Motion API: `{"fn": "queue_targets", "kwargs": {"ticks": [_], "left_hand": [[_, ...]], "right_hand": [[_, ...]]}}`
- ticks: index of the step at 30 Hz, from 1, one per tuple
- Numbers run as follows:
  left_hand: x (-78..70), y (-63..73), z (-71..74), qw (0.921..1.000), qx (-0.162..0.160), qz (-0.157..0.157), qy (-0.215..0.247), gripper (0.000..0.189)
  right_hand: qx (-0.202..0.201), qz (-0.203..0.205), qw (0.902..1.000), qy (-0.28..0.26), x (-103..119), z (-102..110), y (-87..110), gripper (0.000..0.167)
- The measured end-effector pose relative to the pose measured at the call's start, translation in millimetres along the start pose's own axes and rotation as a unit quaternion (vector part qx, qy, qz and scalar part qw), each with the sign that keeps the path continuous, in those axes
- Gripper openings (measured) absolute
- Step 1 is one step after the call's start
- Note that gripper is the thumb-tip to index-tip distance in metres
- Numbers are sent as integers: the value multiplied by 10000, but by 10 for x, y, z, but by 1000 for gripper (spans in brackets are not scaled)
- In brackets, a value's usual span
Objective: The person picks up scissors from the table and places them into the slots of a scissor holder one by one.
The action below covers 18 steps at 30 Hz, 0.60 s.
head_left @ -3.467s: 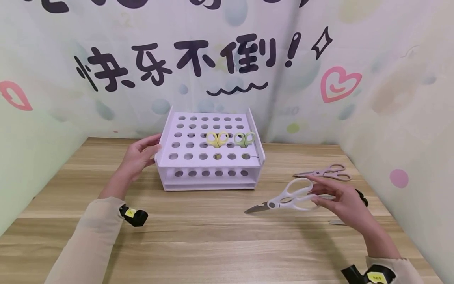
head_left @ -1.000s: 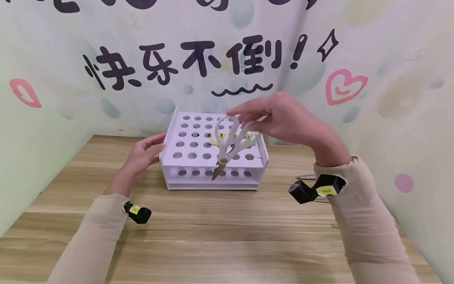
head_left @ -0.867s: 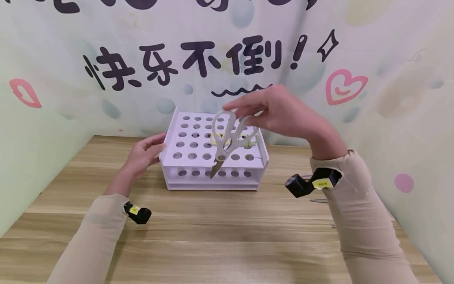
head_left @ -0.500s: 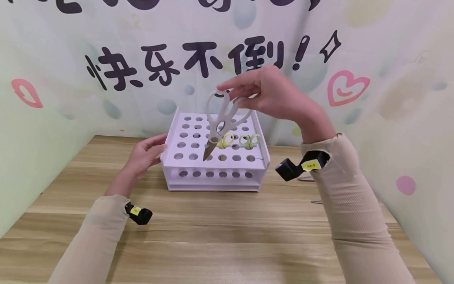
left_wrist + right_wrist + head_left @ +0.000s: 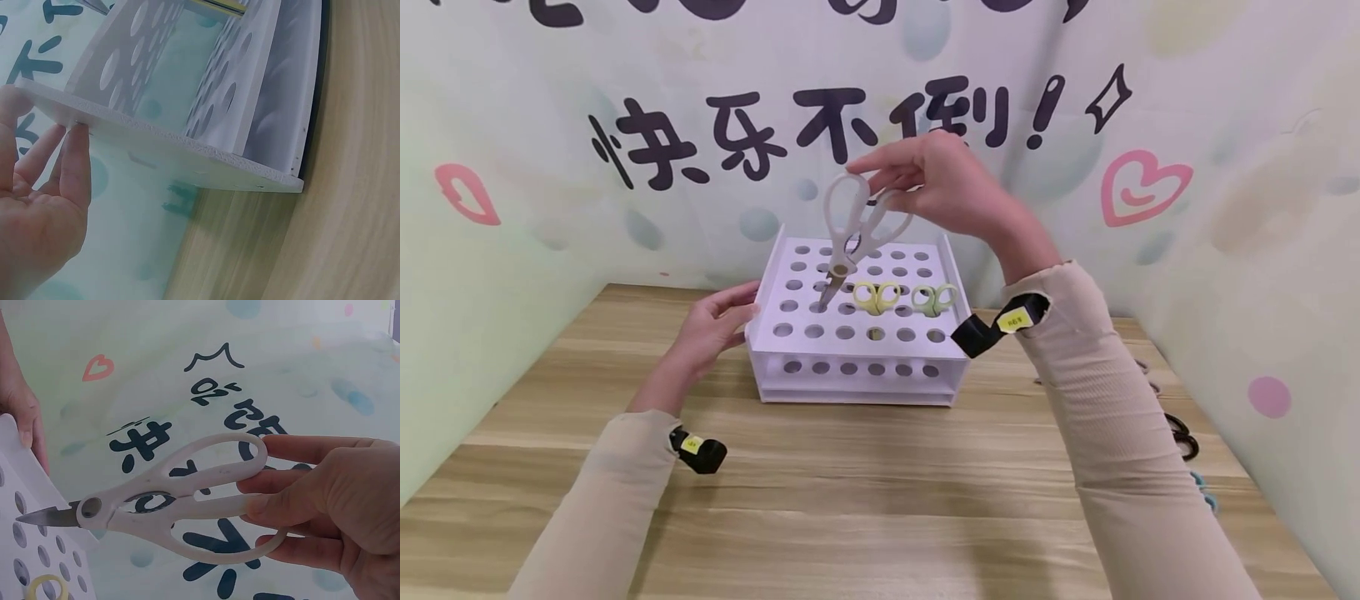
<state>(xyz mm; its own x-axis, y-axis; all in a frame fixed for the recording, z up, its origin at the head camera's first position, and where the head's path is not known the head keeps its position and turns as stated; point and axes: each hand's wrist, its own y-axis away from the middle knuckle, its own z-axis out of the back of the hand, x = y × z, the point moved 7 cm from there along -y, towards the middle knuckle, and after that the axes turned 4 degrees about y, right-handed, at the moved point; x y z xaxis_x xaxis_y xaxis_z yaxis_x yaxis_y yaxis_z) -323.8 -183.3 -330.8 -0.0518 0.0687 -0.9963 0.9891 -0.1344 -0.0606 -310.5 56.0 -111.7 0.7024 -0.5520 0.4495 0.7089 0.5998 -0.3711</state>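
A white rack (image 5: 760, 363) with rows of round holes stands on the table. My left hand (image 5: 711, 325) holds its left side panel; in the left wrist view, fingertips meet the panel's outer face and upper edge. White-handled kitchen scissors (image 5: 842, 242) hang blade-down above the rack, pinched at the handle loops by my right hand (image 5: 943, 187). Their blade tip (image 5: 37, 517) is over a hole toward the rack's left front; I cannot tell if it enters. Yellow scissors (image 5: 876, 300) and green scissors (image 5: 934, 302) stand in the rack, handles up.
Right of the rack, partly behind my right sleeve (image 5: 1120, 450), lie scissors with black handles (image 5: 1183, 437), teal handles (image 5: 1206, 492) and pinkish handles (image 5: 1150, 379). A printed cloth (image 5: 692, 225) hangs close behind the rack.
My right hand has carried the white scissors from the table's right side to above the rack, lately moving left and up, clear of the yellow scissors. My left hand stays on the rack.
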Motion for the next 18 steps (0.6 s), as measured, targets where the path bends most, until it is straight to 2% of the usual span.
{"fn": "queue_targets", "kwargs": {"ticks": [6, 12, 18], "left_hand": [[7, -8, 2, 9999, -16, 17, 124, 55], [4, -6, -5, 10000, 3, 25, 18, 55], [4, -4, 0, 10000, -36, 19, -18, 55]], "right_hand": [[122, -123, 9998, 86, -117, -147, -134, 44], [319, -354, 9987, 204, -213, -315, -256, 46], [576, -328, 9973, 300, -203, -472, -338, 48]]}}
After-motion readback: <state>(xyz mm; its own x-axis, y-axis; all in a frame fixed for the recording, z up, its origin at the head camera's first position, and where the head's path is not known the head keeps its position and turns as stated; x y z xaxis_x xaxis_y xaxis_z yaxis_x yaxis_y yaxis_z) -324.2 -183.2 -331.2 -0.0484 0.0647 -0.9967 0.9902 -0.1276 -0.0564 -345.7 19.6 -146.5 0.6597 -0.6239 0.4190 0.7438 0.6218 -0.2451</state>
